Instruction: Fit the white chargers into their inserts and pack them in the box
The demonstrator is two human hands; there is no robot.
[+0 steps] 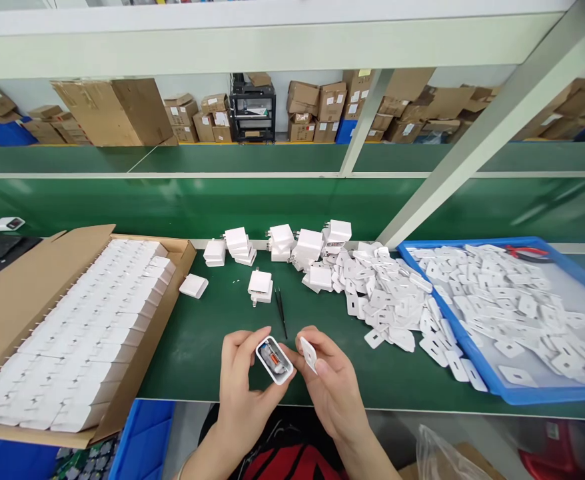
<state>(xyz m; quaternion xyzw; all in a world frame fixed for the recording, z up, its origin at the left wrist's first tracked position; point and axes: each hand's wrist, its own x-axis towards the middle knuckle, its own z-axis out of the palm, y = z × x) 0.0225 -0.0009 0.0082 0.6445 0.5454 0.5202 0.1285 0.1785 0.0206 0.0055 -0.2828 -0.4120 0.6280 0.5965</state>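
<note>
My left hand (pixel 245 380) grips a white charger housing (pixel 274 361) whose end faces up uncovered, with electronic parts showing inside. Between the fingers of my right hand (pixel 330 380) is a small white cover plate (pixel 308 353), held just to the right of the housing and apart from it. Black tweezers (pixel 280 312) lie on the green table beyond my hands. A white charger with prongs (pixel 260 285) rests near them, and another white block (pixel 194 286) lies farther left. To the right spreads a loose pile of white cover plates (pixel 387 293).
An open cardboard box (pixel 175 280) with rows of white chargers stands at the left. At the right, a blue-rimmed tray (pixel 510 395) holds many plates and red-handled pliers (pixel 528 253). Stacked chargers (pixel 308 247) line the back edge. A slanted frame post (pixel 472 153) rises at the right.
</note>
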